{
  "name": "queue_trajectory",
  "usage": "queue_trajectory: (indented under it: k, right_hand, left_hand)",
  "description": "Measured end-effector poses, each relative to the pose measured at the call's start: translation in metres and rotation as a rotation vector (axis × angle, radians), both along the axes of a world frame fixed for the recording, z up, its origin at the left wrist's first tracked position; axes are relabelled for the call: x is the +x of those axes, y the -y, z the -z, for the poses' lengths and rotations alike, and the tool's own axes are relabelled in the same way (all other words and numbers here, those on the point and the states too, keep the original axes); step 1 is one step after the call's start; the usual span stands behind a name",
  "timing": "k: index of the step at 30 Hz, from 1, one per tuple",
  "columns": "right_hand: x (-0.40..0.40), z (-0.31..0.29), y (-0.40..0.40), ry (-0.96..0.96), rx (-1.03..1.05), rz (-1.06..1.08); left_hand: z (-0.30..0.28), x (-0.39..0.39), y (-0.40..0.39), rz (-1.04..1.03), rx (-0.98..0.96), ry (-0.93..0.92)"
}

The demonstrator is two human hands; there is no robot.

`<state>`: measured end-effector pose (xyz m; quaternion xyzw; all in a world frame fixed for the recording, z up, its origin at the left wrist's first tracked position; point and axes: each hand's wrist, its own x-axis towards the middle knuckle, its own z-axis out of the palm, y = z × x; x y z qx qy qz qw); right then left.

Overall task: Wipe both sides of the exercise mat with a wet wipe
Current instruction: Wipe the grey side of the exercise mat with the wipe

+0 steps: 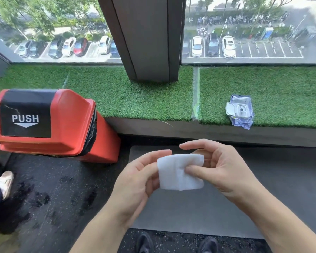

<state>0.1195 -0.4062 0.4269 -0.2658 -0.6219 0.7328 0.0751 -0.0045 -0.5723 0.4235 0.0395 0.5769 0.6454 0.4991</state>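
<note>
A folded white wet wipe (pixel 177 178) is held in the air between both hands, above the grey exercise mat (pixel 274 194), which lies flat on the dark floor below the ledge. My left hand (pixel 137 181) grips the wipe's left edge with curled fingers. My right hand (pixel 221 167) pinches its right side between thumb and fingers, the index finger stretched out over the top. The wet wipe pack (pixel 240 111), purple with its white lid flipped open, lies on the ledge's artificial grass.
A red bin (pixel 66 125) with a black PUSH flap stands on the floor at left, next to the mat. A dark pillar (pixel 150 39) rises from the grass ledge (pixel 135 99). Another person's shoe (pixel 5 183) is at far left. My shoes (pixel 175 243) are at the mat's near edge.
</note>
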Motion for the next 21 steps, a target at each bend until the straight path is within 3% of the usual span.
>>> queue_trajectory:
  k: [5, 7, 11, 16, 21]
  right_hand:
    - [0.01, -0.007, -0.01, 0.035, 0.106, -0.015]
    - [0.014, -0.009, -0.013, 0.065, 0.152, -0.06]
    - [0.023, -0.009, -0.019, 0.085, 0.132, -0.031]
    - [0.028, -0.002, -0.024, 0.149, 0.083, -0.087]
    - [0.021, 0.015, -0.016, 0.272, 0.021, 0.012]
  left_hand:
    - [0.007, 0.02, -0.014, -0.051, -0.089, -0.376]
    - [0.007, 0.026, -0.017, 0.003, -0.036, -0.367]
    - [0.005, 0.032, -0.015, 0.124, 0.201, -0.093]
    - [0.01, 0.043, -0.027, 0.072, 0.027, -0.321]
    - [0.022, 0.044, -0.021, 0.014, -0.048, -0.285]
